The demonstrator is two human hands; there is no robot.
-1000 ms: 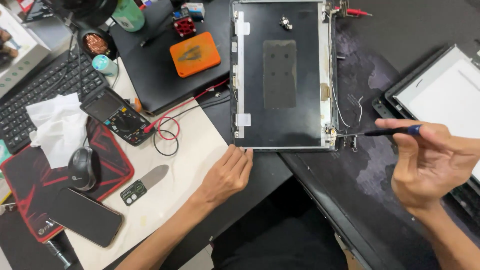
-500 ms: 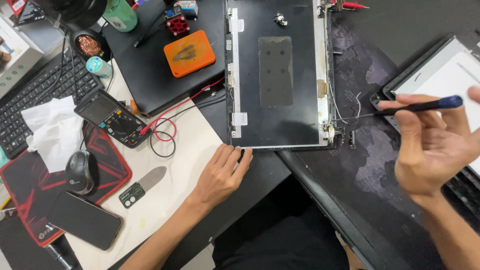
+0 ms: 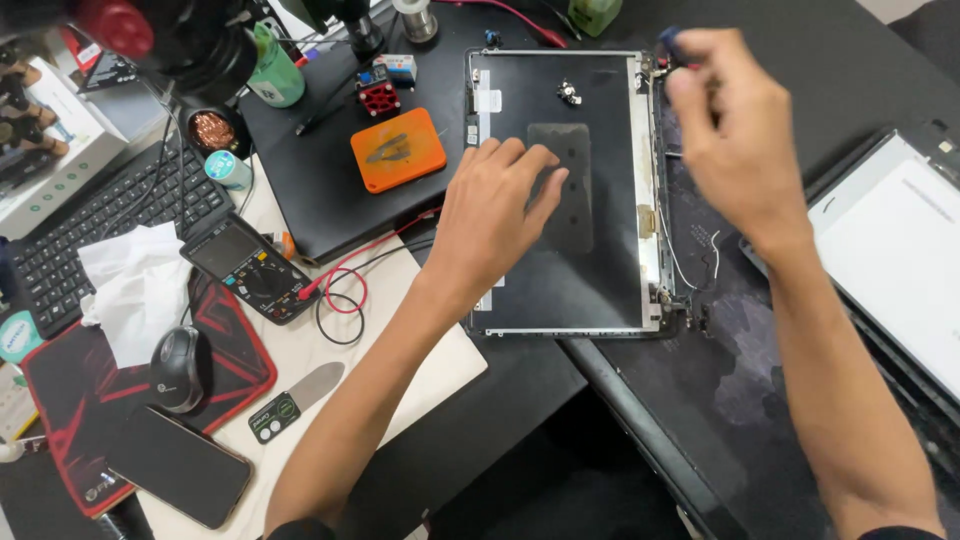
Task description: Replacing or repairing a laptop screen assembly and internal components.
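A black laptop lid shell [image 3: 600,270] with a silver rim lies flat on the dark desk. My left hand [image 3: 495,215] rests on its left half, palm down and fingers spread, holding nothing. My right hand [image 3: 735,130] is raised over the shell's upper right corner, its fingers closed around a dark blue screwdriver [image 3: 668,42] of which only the handle end shows. A small metal hinge part [image 3: 569,93] lies on the shell near its top.
An orange pad [image 3: 398,150] lies on a black laptop at left, with a multimeter [image 3: 248,268] and red leads beside it. A mouse [image 3: 178,368], phone [image 3: 178,466], tissue and keyboard [image 3: 100,225] fill the left. A screen panel [image 3: 895,250] lies at right.
My left hand moved from the shell's bottom edge up onto its surface. My right hand carried the screwdriver from the lower right corner to the upper right corner.
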